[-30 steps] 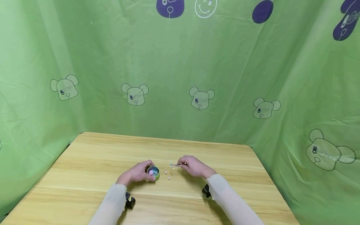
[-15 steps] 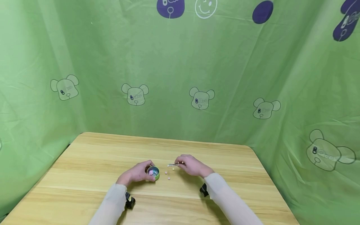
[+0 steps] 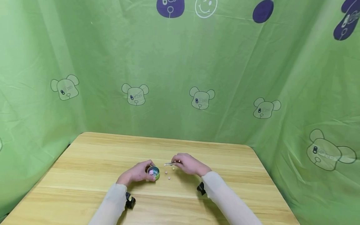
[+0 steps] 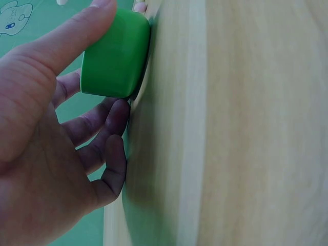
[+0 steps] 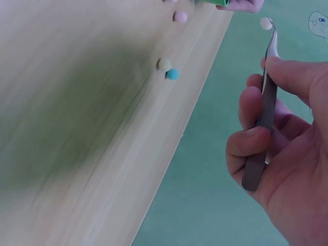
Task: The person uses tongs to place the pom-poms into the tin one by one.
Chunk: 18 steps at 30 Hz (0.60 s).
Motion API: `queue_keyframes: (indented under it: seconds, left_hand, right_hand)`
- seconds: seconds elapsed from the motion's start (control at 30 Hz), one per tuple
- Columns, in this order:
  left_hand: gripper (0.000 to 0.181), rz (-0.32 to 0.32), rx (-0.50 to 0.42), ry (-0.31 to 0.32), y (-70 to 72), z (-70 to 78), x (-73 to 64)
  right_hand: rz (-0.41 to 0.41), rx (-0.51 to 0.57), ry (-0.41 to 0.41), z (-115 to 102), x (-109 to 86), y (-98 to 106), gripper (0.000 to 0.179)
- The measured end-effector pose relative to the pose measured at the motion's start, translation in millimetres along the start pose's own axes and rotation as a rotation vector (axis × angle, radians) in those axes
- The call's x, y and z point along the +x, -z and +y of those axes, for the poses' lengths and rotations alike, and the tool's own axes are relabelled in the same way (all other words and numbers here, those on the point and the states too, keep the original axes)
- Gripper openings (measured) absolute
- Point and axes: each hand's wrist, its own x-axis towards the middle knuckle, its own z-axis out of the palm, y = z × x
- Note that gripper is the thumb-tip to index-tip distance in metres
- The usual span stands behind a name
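A small green cup (image 4: 115, 56) stands on the table, with pink and blue pieces inside it in the head view. My left hand (image 3: 137, 172) grips its side, thumb on the near wall and fingers behind. In my right hand (image 3: 189, 164) are curved-tip metal tweezers (image 5: 265, 115), pinched between thumb and fingers. A small white ball (image 5: 266, 23) sits at their tips, raised over the table to the right of the cup. Below lie a pale yellow ball (image 5: 164, 64), a blue ball (image 5: 172, 74) and a pink ball (image 5: 180, 16); another pink ball (image 3: 169, 178) lies nearer me.
The wooden table (image 3: 84, 175) reaches back to a green curtain (image 3: 168, 62) printed with bear heads, which also hangs at both sides. Each wrist wears a black camera, such as the left wrist camera (image 3: 130, 201).
My right hand has moved left and slightly away from me, bringing the tweezers with the white ball closer to the cup. The left hand and cup have stayed still.
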Motion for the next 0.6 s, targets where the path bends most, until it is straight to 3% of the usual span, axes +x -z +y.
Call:
queue_keyframes:
  seconds: [0.6]
  left_hand:
    - [0.041,-0.005,-0.006,0.005,-0.2,0.1,0.2]
  right_hand:
    - [-0.030,0.021,0.000,-15,11.6,3,0.014]
